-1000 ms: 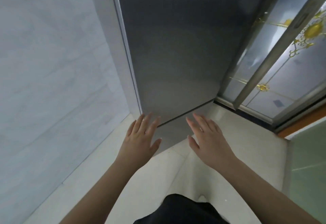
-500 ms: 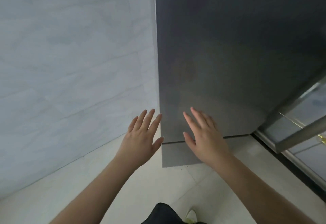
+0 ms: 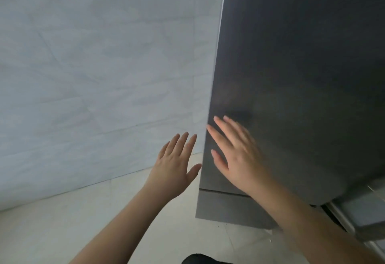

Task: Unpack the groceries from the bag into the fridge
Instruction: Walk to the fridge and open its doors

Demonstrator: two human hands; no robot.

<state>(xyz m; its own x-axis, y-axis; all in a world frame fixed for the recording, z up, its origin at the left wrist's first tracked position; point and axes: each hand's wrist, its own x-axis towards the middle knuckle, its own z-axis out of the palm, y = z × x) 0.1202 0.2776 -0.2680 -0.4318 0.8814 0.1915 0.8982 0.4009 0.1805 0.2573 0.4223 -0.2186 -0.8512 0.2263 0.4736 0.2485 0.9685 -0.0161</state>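
Note:
A tall dark grey fridge (image 3: 302,76) fills the right half of the view, its doors closed, with a seam above the lower panel (image 3: 225,209). My right hand (image 3: 239,157) is spread flat in front of the fridge door near its left edge; I cannot tell whether it touches. My left hand (image 3: 175,166) is raised with fingers apart just left of that edge, in front of the wall, holding nothing. No bag or groceries are in view.
A pale marble-tiled wall (image 3: 93,76) stands close on the left of the fridge. Light floor tiles (image 3: 62,232) run below. A metal sliding-door frame (image 3: 358,213) shows at the lower right.
The view has swung left, so the fridge has moved right and the glass door has nearly left the frame. Both hands have risen and shifted toward the fridge's left edge.

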